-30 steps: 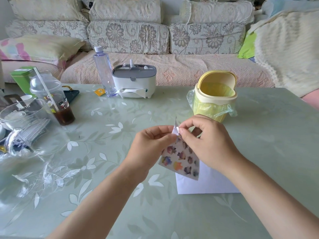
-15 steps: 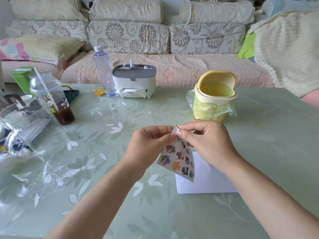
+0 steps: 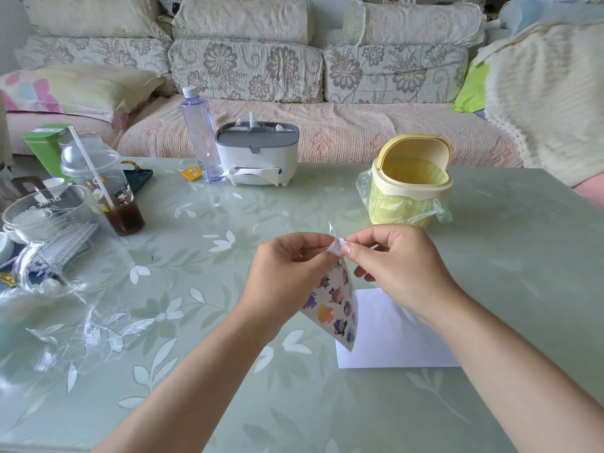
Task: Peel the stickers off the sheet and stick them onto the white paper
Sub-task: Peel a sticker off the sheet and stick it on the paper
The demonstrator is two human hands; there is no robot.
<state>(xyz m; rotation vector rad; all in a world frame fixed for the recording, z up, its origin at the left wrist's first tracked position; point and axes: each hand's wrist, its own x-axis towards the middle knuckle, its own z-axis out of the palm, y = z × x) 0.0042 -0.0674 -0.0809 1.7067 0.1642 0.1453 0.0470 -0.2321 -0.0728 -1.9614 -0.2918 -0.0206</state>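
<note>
A sticker sheet (image 3: 333, 300) with several small colourful cartoon stickers hangs corner-up above the table. My left hand (image 3: 287, 273) pinches its top corner from the left. My right hand (image 3: 398, 266) pinches the same corner from the right, thumb and forefinger on a small white flap, with a thin clear film edge sticking up between the hands. The white paper (image 3: 389, 338) lies flat on the table below and to the right, partly hidden by the sheet and my right wrist.
A yellow mini bin (image 3: 410, 183) with a plastic liner stands just behind my hands. A tissue box (image 3: 256, 156) and a water bottle (image 3: 201, 135) are further back. A drink cup (image 3: 104, 188), glassware and clear plastic wrap (image 3: 65, 322) crowd the left side.
The sheet has swung narrower, hanging more edge-on. My hands have dropped slightly and stay pinched on its top corner.
</note>
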